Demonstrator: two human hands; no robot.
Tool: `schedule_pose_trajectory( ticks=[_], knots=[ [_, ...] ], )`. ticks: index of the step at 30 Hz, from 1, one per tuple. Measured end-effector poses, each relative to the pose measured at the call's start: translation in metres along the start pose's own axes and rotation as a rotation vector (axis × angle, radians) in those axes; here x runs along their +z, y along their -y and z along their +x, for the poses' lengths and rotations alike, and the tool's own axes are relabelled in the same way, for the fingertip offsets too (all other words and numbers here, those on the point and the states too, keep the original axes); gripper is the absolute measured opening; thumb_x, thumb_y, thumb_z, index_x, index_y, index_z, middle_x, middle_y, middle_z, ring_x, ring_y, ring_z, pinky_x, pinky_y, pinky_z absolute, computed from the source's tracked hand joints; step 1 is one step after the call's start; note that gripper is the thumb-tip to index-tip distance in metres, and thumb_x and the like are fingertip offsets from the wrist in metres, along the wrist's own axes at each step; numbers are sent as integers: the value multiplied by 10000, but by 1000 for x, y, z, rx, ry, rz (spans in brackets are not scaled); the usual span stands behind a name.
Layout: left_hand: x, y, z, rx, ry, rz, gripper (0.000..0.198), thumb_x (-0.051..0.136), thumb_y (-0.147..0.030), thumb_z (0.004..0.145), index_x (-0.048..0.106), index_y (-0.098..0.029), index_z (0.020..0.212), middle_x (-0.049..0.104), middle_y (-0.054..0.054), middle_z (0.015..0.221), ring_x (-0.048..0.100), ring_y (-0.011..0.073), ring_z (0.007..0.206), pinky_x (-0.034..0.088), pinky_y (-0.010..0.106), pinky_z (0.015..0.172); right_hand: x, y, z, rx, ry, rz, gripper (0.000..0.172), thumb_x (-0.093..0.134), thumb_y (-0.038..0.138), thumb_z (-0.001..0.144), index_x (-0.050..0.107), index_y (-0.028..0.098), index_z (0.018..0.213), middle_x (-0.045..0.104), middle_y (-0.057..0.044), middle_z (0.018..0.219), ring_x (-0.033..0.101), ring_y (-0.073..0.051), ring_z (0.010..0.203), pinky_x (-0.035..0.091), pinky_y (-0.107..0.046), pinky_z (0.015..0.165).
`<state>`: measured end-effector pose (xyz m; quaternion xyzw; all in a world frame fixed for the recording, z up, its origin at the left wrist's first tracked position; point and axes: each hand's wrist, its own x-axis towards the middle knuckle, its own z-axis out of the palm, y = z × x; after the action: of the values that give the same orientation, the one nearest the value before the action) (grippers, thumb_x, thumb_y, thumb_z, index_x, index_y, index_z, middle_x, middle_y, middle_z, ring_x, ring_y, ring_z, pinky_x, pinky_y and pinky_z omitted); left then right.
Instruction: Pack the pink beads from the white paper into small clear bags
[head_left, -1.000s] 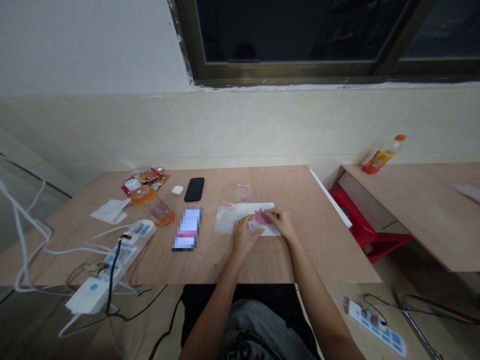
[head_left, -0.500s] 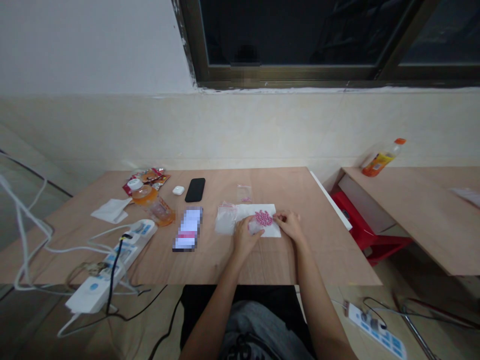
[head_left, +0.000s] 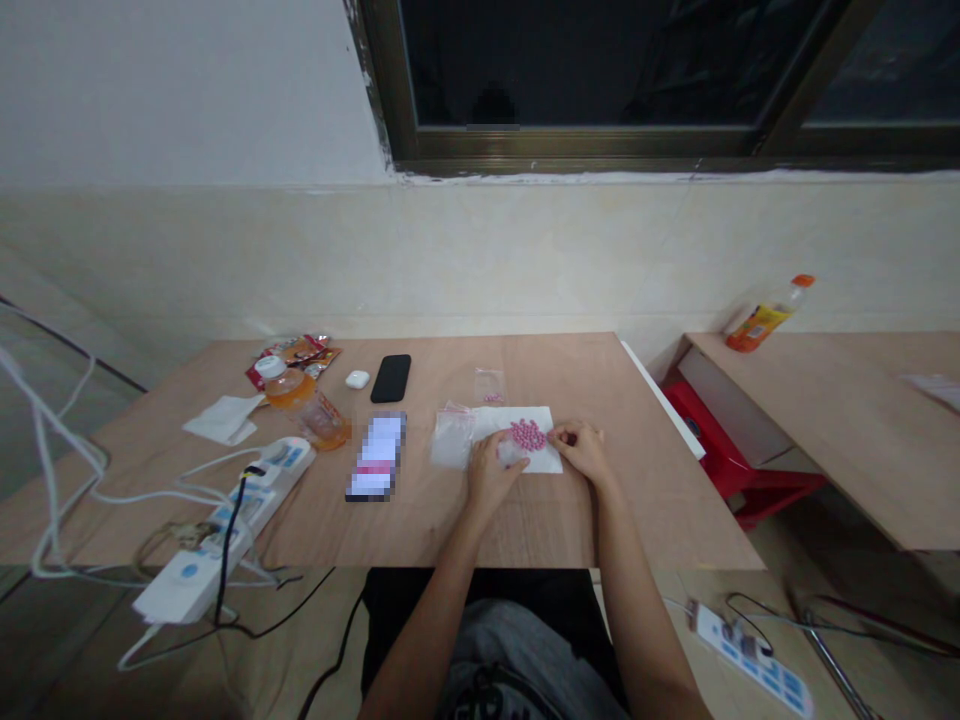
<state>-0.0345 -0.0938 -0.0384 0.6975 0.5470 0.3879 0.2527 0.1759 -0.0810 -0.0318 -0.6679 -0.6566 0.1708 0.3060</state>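
Right grip (head_left: pixel 583 452): drawn back from the heap, fingertips pressed together just right of it, nothing visibly pinched. Left grip (head_left: pixel 489 478): fingers curled, resting at the near-left of the white paper sheet (head_left: pixel 550 458); whether they pinch anything, cannot tell. Pink beads (head_left: pixel 528 434): 1 loose heap on the sheet, between both grips. Clear zip bag (head_left: pixel 452 437): touching the sheet's left edge, no contents visible. Smaller zip bag (head_left: pixel 489 385): beyond, holding a few pink beads. Plywood bench (head_left: pixel 645 490) beneath all. Round beads likely roll; keep the sheet steady.
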Motion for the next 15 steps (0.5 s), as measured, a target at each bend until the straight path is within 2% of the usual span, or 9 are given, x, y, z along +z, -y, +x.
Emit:
schedule_pose_trajectory(
  ticks=[4,10,15],
  knots=[
    [0,1,0,6,7,-6,555,767,-275,688,556,-203,1197,636,76,1142,555,251,1077,466,391,898,3,2,3,3,-25,69,300,549,449,807,743,221,801,665,-32,720,580,-202,738,338,-373,807],
    [0,1,1,28,-4,-5,539,767,-285,694,559,-212,1186,637,73,1152,560,249,1082,458,396,913,16,9,5,-59,-24,270,363,575,497,802,751,180,811,650,-39,633,532,-167,587,392,-292,618],
    [2,4,1,28,-18,-10,548,778,-272,677,561,-200,1175,643,72,1134,563,240,1056,455,387,916,27,24,4,-142,21,370,342,592,502,811,743,195,804,695,-48,705,558,-179,624,414,-295,621]
  ],
)
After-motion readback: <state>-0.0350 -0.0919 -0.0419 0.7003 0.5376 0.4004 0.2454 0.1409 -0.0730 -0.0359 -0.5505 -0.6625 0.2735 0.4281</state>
